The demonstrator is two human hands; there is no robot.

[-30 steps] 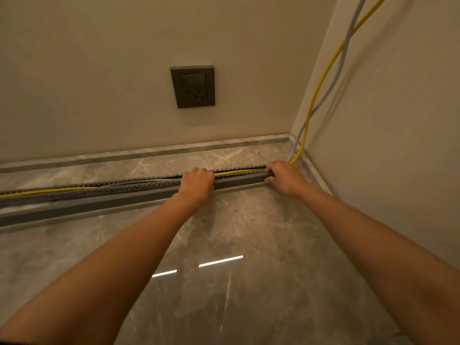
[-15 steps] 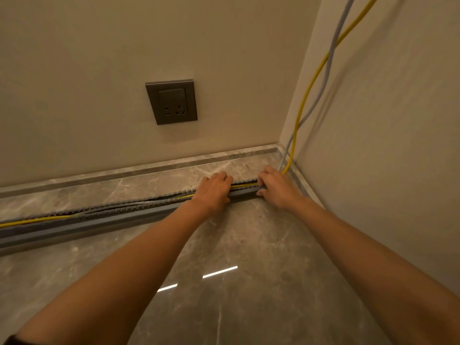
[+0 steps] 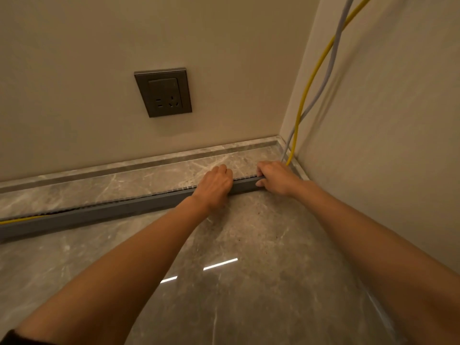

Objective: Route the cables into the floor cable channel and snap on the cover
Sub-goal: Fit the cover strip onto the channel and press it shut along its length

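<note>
A long grey floor cable channel (image 3: 104, 214) with a toothed upper edge runs along the marble floor from the left edge to the corner. My left hand (image 3: 216, 186) curls over its top near the right end. My right hand (image 3: 277, 176) pinches the channel's end, thumb on the front face. A yellow cable (image 3: 307, 93) and a grey cable (image 3: 328, 68) come down the right wall and reach the floor behind my right hand. A short stretch of yellow cable (image 3: 22, 219) shows inside the channel at far left. No cover is in view.
A dark wall socket (image 3: 163, 92) sits on the back wall above the channel. A marble skirting ledge (image 3: 139, 163) runs along the wall base. The right wall (image 3: 385, 145) stands close beside my right arm. The glossy floor (image 3: 224, 282) lies between my forearms.
My left hand has slid right along the channel toward my right hand. The cables that lay along the channel's top near my hands no longer show. My view has moved closer and lower.
</note>
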